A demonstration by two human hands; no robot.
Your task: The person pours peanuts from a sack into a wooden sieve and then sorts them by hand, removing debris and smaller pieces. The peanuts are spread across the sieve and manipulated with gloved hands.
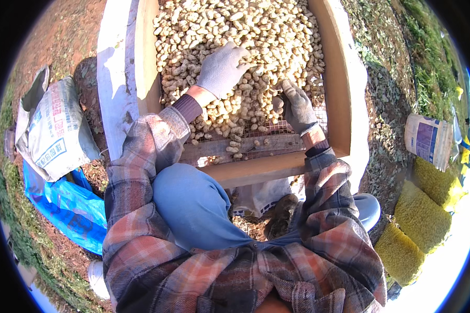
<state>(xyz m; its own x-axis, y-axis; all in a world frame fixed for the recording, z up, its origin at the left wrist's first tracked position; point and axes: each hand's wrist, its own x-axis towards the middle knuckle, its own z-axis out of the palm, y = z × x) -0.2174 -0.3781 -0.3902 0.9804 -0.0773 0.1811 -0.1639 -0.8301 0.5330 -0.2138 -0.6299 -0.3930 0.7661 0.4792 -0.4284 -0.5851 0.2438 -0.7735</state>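
Unshelled peanuts (pixel 203 35) lie in a thick heap on a wire mesh screen (pixel 282 127) inside a wooden frame (pixel 338 78). My left hand (pixel 223 70), in a light grey knit glove, rests on the heap near its middle, fingers bent towards the right; whether it grips a peanut cannot be told. To its right and nearer to me, my right hand (pixel 295 103), in a darker, soiled glove, is at the heap's edge above the mesh. Its thumb and fingertips are closed together by a small, dark, roundish thing that I cannot make out. Loose peanuts lie by the near wooden slat.
A white woven sack (pixel 58 125) and a blue plastic bag (pixel 68 211) lie on the ground at left, with a white bucket (pixel 98 277) below. At right stand a printed pail (pixel 429 141) and several full yellow mesh sacks (pixel 423 215). A white sack (pixel 258 197) lies under the frame's near edge.
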